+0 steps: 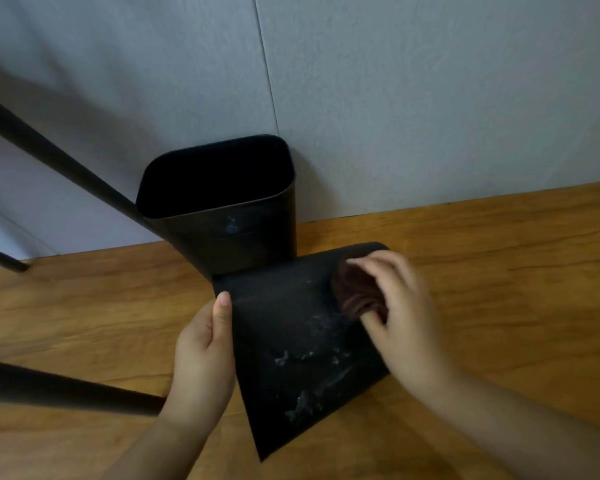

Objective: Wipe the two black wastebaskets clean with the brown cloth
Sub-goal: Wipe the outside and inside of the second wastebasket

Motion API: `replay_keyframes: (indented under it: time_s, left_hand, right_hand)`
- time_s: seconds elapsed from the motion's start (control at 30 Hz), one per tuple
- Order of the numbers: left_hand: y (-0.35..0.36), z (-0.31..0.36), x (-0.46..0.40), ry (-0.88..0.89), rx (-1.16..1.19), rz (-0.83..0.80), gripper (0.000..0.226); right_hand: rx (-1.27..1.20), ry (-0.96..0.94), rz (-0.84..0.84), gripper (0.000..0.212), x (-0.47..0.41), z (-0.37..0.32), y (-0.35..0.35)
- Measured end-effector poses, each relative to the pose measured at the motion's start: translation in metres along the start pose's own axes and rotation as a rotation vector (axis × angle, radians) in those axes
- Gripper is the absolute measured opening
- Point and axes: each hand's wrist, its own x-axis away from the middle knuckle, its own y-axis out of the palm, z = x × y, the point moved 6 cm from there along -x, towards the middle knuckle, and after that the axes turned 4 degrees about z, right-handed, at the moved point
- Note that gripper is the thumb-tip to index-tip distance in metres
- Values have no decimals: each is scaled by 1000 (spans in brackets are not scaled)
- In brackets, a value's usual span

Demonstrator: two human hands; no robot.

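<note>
Tipped basket point(291, 341) lies gripped at nine o'clock by left hand point(201, 348), thumb up; right hand point(399, 313) pinches bunched cloth point(355, 289) against it at two o'clock.

Wood-grain floor point(482, 271) in warm brown meets a pale grey panelled wall point(430, 98) (one vertical seam point(267, 64) visible, running down toward the floor line), with three black furniture legs point(49, 150) slanting in from the left edge under dim, even lighting.
</note>
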Motion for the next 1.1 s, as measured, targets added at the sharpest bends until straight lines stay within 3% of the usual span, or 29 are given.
replay_keyframes:
  time_s: [0.13, 0.17, 0.33, 0.4, 0.57, 0.63, 0.73, 0.8, 0.87, 1.0, 1.03, 1.1]
  left_hand:
    - [-3, 1, 1, 23, -15, 9, 42]
    - [-4, 1, 0, 28, -19, 3, 43]
    - [-6, -2, -3, 21, -23, 18, 45]
    - [-4, -2, -4, 12, -14, 19, 44]
    - [-7, -2, -4, -4, -6, 19, 42]
    - [-8, -3, -4, -33, 9, 14, 40]
    - [-10, -5, -6, -45, 4, 28, 41]
    - [-9, -3, -6, -49, 13, 34, 40]
    - [-9, -2, -6, -60, 25, 43, 38]
    - [-10, -4, -7, -58, 14, 40, 37]
    - [-11, -4, -7, -53, 5, 37, 38]
    - [-12, -4, -8, -48, 0, 31, 40]
  right_hand:
    - [48, -309, -149, 60, 20, -19, 10]
    - [49, -292, -119, 60, 18, -11, 6]
    - [37, 161, 82, 62, -11, 36, -12]
    - [44, 113, 69, 61, -10, 21, -7]
    - [69, -321, -209, 64, 26, -19, 17]
    - [60, -264, -154, 64, 23, -1, 10]
    - [22, 42, -3, 63, 2, 35, -5]
    - [53, 116, 56, 62, -6, 36, -8]
    - [59, 75, 37, 63, -3, 20, -2]
    - [80, -277, -161, 64, 22, -8, 16]
    - [81, -292, -159, 64, 22, -3, 13]
    - [53, -146, -82, 64, 11, 19, 3]
